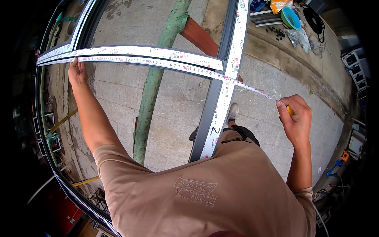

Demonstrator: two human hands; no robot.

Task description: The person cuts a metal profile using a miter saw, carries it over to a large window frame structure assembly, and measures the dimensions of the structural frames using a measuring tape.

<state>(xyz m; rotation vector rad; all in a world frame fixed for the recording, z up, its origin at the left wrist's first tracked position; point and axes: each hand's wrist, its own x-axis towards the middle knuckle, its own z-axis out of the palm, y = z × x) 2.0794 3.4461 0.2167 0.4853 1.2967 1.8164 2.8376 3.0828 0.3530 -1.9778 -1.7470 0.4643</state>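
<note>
A long white tape measure blade [169,64] runs out along the crossbar [138,51] of a dark metal window frame covered in white printed film. At the left, my left hand [77,72] has its fingertips on the blade, pressing it against the bar by a joint. My right hand [295,117] is closed around the tape measure's case [290,110], of which only a bit of yellow shows. Between the frame's upright [229,94] and that hand, the blade slants down through the air. A handwritten mark sits low on the upright.
Beneath the frame are a worn green pole [148,102] and a reddish-brown bar [199,35]. At the upper right lie a teal basin [291,18], a clear plastic bag [298,39] and coiled black cable [314,19]. An orange-and-blue tool [338,164] lies far right.
</note>
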